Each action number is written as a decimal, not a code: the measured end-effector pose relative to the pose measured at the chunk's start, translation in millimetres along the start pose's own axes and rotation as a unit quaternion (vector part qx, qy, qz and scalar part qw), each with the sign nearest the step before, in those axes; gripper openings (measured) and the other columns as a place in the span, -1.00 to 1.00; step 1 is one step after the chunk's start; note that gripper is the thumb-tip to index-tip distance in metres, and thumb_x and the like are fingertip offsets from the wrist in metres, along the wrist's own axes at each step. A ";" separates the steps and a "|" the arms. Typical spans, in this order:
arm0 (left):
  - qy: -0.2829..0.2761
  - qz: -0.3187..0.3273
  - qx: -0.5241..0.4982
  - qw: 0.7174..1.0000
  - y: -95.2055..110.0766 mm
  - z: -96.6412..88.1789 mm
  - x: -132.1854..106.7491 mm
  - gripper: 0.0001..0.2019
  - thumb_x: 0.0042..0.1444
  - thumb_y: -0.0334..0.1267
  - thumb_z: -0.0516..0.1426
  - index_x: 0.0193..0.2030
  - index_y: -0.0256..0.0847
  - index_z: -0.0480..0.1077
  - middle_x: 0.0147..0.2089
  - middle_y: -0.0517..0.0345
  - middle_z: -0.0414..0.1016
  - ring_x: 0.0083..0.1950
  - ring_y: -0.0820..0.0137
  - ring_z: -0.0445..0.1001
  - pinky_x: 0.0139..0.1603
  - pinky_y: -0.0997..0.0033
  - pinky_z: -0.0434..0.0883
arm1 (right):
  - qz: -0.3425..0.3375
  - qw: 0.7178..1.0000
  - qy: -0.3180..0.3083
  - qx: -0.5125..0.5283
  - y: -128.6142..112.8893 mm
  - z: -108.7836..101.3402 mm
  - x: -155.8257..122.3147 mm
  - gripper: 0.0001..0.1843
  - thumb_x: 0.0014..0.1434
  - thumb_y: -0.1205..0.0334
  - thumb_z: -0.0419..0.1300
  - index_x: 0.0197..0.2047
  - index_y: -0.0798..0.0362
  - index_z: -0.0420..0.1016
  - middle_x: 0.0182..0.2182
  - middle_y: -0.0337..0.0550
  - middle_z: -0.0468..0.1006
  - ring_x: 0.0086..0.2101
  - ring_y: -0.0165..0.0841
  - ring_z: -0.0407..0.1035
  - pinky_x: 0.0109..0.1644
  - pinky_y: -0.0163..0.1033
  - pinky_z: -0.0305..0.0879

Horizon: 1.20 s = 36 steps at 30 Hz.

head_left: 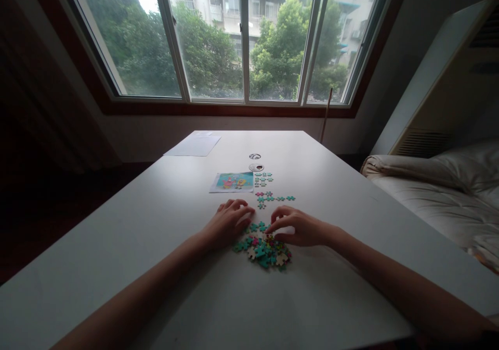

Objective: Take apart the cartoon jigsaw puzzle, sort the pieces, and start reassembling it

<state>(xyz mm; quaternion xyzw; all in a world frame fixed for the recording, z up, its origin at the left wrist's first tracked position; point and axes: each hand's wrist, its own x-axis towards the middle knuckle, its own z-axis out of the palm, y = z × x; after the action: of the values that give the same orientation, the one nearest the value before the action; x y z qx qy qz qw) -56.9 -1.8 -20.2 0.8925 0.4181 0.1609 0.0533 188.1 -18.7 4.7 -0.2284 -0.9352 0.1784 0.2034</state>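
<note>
Teal, pink and tan puzzle pieces lie in a loose pile on the white table, between and just below the two hands. The step in hand looks like picking through this pile for single pieces. The right hand reaches into its upper edge with bent fingers; its grip is too small and dark at the tips for me to tell whether thumb and finger pinch a piece. The left hand rests palm down at the pile's other side, its grip loose, thumb and forefinger apart, with no piece visible in it. The next move, I judge, calls for the right fingertips to part one flat piece from its overlapping neighbours without scattering the rest.

Counting: two hands, one pile whose overlapping pieces cannot be counted, and two laid-out groups beyond it. The nearer group has roughly seven or eight pieces; the farther group has about eight in short rows. One picture card lies just beside the farther group. Past it are two small round objects, one nearly behind the other. At least one white paper sheet lies near the far edge.
</note>
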 end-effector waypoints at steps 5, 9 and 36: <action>0.007 0.044 -0.014 0.999 10.0 -2.3 0.1 -0.77 0.18 -0.23 -0.06 -0.08 -0.03 0.34 -0.05 0.08 0.29 -0.05 0.26 0.20 -0.07 0.20 0.17 | 0.016 0.999 -0.027 0.018 -5.6 0.5 1.3 -0.75 0.09 0.22 0.13 -0.13 -0.06 0.47 -0.23 -0.12 0.38 -0.25 -0.41 0.31 -0.11 -0.29 0.24; 0.010 0.063 -0.020 0.998 15.5 -0.8 0.0 -0.78 0.17 -0.27 -0.03 -0.10 -0.01 0.36 -0.09 0.09 0.30 -0.06 0.27 0.20 -0.07 0.21 0.17 | 0.019 0.998 -0.030 0.043 -8.3 -0.5 1.7 -0.78 0.07 0.21 0.14 -0.18 0.01 0.48 -0.26 -0.12 0.41 -0.26 -0.42 0.32 -0.11 -0.31 0.25; 0.004 0.095 -0.059 0.994 27.8 0.4 -2.2 -0.77 0.12 -0.39 0.01 -0.14 -0.04 0.38 -0.13 0.10 0.34 -0.08 0.29 0.23 -0.08 0.23 0.21 | 0.027 0.998 -0.025 0.052 10.9 -0.7 -1.0 -0.82 0.06 0.21 0.14 -0.27 0.06 0.50 -0.38 -0.16 0.44 -0.45 -0.51 0.30 -0.35 -0.41 0.26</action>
<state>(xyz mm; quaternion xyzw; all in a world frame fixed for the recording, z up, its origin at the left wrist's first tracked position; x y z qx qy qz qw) -37.8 -21.4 -14.7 0.9228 0.3213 0.1936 0.0884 193.1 -10.0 0.4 -0.2385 -0.9229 0.2379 0.1866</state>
